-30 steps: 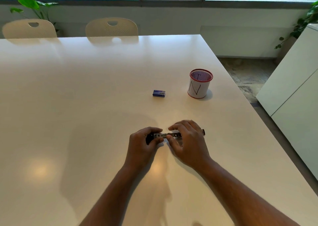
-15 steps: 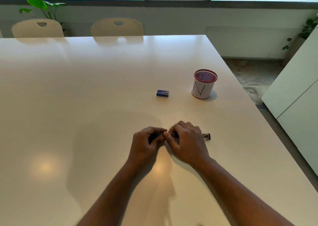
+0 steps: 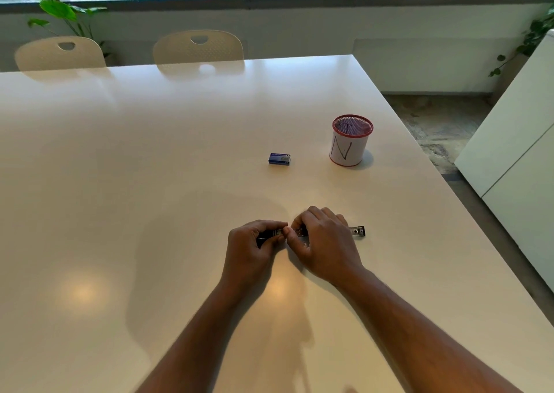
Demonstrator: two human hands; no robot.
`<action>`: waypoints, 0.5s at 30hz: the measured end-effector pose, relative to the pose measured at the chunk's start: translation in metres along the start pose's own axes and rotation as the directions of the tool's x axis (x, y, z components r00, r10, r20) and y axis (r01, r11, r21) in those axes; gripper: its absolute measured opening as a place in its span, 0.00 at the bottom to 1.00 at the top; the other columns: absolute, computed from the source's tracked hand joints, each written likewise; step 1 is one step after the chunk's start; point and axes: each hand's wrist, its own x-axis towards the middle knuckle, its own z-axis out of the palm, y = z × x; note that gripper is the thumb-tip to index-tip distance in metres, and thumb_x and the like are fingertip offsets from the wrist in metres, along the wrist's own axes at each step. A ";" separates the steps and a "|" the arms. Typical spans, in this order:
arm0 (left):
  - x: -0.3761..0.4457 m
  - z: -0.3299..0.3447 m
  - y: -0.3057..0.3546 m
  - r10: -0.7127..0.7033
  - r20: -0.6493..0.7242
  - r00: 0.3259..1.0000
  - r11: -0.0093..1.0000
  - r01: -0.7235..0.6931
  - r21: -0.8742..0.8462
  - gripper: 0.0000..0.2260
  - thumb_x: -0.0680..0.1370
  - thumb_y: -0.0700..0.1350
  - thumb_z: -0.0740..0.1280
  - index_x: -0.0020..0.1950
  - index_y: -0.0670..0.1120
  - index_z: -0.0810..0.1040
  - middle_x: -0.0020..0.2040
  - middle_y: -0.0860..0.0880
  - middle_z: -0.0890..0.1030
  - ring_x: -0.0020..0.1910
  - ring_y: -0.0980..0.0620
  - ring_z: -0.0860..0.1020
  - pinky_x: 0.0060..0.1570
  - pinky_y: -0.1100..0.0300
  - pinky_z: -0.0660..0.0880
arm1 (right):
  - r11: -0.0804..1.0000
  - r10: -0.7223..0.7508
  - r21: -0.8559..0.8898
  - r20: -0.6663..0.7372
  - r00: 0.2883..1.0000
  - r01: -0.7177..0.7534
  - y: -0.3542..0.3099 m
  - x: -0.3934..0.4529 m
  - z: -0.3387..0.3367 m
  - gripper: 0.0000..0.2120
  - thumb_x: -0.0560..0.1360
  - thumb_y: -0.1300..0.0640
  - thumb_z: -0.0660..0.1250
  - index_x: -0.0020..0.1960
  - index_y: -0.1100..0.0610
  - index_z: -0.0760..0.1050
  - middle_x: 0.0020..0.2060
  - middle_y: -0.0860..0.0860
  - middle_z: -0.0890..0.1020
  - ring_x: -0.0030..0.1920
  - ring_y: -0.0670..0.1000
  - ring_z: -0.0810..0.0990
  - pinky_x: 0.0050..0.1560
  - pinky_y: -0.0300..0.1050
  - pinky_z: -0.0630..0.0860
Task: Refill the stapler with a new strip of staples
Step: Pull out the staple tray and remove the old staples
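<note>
A small stapler lies opened flat on the white table, its metal end sticking out to the right of my hands. My left hand grips the dark left part of the stapler. My right hand covers the middle, with thumb and fingertips pinched on the metal channel near the left hand's fingers. Whether a staple strip is between the fingers is hidden. A small blue staple box lies closed on the table, farther away and apart from both hands.
A white mesh pen cup with a red rim stands right of the staple box. The table's right edge runs near it. Two beige chairs stand at the far side. A white cabinet is off to the right.
My right hand has curled tighter and its fingertips have slid left along the stapler toward my left hand. The stapler's right end shows more. The left hand kept its grip.
</note>
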 end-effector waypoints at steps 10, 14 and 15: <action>-0.002 0.001 0.000 -0.014 -0.023 1.000 0.999 0.015 0.046 0.11 0.77 0.38 0.77 0.56 0.51 0.89 0.49 0.56 0.90 0.49 0.56 0.89 0.48 0.65 0.84 | 0.994 0.029 0.108 -0.032 0.999 -0.025 -0.002 -0.002 -0.004 0.14 0.77 0.45 0.60 0.54 0.50 0.80 0.46 0.44 0.82 0.47 0.44 0.77 0.50 0.48 0.77; -0.002 0.002 0.000 -0.025 -0.034 0.999 0.997 0.027 0.065 0.12 0.76 0.36 0.77 0.56 0.50 0.89 0.48 0.56 0.90 0.49 0.57 0.88 0.48 0.67 0.83 | 0.989 0.027 0.144 -0.030 0.999 -0.022 -0.004 -0.003 -0.008 0.17 0.76 0.46 0.58 0.56 0.52 0.81 0.47 0.46 0.83 0.48 0.46 0.78 0.49 0.48 0.78; -0.002 0.002 0.000 -0.025 -0.036 0.999 0.997 0.028 0.071 0.12 0.76 0.36 0.77 0.56 0.49 0.89 0.48 0.57 0.90 0.49 0.58 0.88 0.48 0.67 0.83 | 0.988 0.024 0.152 -0.031 0.999 -0.019 -0.004 -0.003 -0.009 0.18 0.76 0.46 0.58 0.56 0.52 0.81 0.47 0.46 0.84 0.48 0.46 0.78 0.48 0.48 0.78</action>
